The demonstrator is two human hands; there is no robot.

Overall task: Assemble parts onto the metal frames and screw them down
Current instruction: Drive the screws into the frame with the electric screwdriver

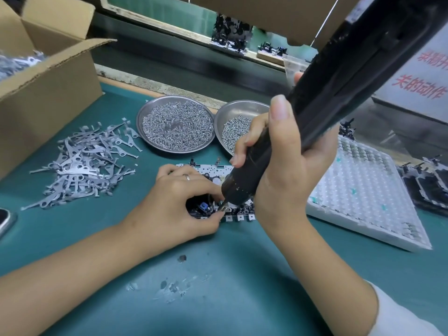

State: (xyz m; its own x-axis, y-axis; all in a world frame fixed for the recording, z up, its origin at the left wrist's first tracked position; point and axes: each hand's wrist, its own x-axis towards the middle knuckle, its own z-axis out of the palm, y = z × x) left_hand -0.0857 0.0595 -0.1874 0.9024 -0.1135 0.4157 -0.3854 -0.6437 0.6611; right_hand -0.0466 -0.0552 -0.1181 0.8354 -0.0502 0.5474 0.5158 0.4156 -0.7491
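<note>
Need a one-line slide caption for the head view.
Right hand drives electric screwdriver into metal frame steadied by left hand.

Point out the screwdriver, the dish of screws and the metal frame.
screwdriver (244, 175), head view: lower black barrel.
dish of screws (238, 111), head view: bare inner wall.
metal frame (240, 217), head view: tab on near edge.

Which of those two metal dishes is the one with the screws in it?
The right dish, partly behind the right hand, holds the screws. The left dish is fuller, heaped with smaller coil-like bits, probably springs.

Ringed left hand (180, 203), white sleeve (397, 314)
</note>
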